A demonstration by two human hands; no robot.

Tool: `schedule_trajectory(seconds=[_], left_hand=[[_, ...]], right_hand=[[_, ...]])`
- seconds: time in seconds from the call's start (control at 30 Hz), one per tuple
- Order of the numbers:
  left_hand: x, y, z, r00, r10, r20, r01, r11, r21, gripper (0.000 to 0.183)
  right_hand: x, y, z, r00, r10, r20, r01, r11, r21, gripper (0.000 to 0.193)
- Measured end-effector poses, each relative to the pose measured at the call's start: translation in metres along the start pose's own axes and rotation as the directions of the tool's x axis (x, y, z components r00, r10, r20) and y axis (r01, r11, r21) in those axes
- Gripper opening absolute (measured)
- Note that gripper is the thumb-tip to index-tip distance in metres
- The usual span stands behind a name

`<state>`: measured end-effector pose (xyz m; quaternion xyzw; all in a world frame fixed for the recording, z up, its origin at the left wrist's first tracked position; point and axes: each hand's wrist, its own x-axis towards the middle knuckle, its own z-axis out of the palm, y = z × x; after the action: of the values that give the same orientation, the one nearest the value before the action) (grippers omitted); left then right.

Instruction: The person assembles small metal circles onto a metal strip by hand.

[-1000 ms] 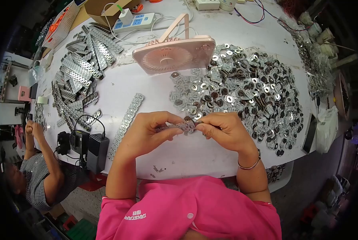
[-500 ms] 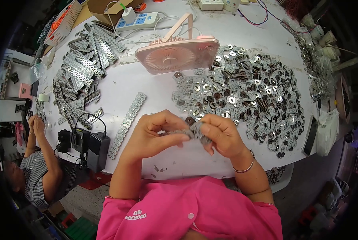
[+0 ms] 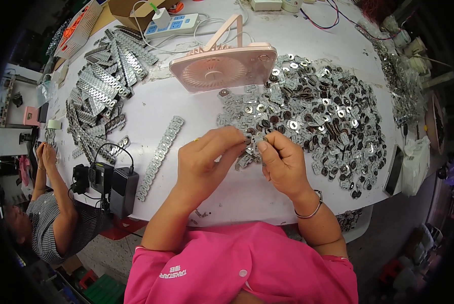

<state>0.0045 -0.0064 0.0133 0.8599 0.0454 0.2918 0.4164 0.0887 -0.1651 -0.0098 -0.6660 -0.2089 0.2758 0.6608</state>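
My left hand (image 3: 212, 154) is closed, its fingertips pinched together at the near left edge of the heap of small metal parts (image 3: 333, 126). Close to its right, my right hand (image 3: 287, 164) has thumb and forefinger closed on a small grey metal part (image 3: 257, 142). The two sets of fingertips nearly meet at this part. What lies inside the left fingertips is mostly hidden. A few grey parts (image 3: 243, 162) show just below the fingertips. On the table to the left of my hands lies a long strip of joined grey pieces (image 3: 161, 157).
A pink fan (image 3: 222, 71) stands beyond my hands. Stacked metal strips (image 3: 103, 83) lie at the far left, near a white power strip (image 3: 174, 26). Black devices (image 3: 123, 192) with cables sit at the left edge. A co-worker's hands (image 3: 46, 156) are farther left.
Both hands have moved away from me toward the heap. The grey cluster between them no longer shows there; a smaller part does. The left fingers have drawn together.
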Motion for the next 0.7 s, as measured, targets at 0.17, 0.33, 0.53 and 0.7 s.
schedule_trajectory(seconds=[0.17, 0.33, 0.53, 0.7], left_hand=[[-0.009, 0.001, 0.000, 0.988, 0.021, 0.151, -0.033, 0.996, 0.078, 0.023], [-0.002, 0.004, -0.001, 0.954, -0.213, 0.213, 0.229, 0.972, -0.053, 0.022], [-0.002, -0.011, -0.021, 0.855, -0.332, 0.398, 0.444, 0.866, -0.231, 0.026], [0.004, -0.010, -0.034, 0.682, -0.424, 0.597, 0.645, 0.733, -0.216, 0.026]], right_hand=[[-0.002, -0.009, 0.005, 0.996, 0.091, -0.018, -0.087, 0.988, 0.130, 0.019], [0.008, -0.013, -0.009, 0.992, -0.080, -0.098, 0.051, 0.962, -0.268, 0.015], [0.009, -0.014, -0.016, 0.983, -0.163, 0.088, 0.185, 0.901, -0.393, 0.014], [0.008, -0.008, -0.024, 0.929, -0.049, 0.367, 0.161, 0.945, -0.283, 0.017]])
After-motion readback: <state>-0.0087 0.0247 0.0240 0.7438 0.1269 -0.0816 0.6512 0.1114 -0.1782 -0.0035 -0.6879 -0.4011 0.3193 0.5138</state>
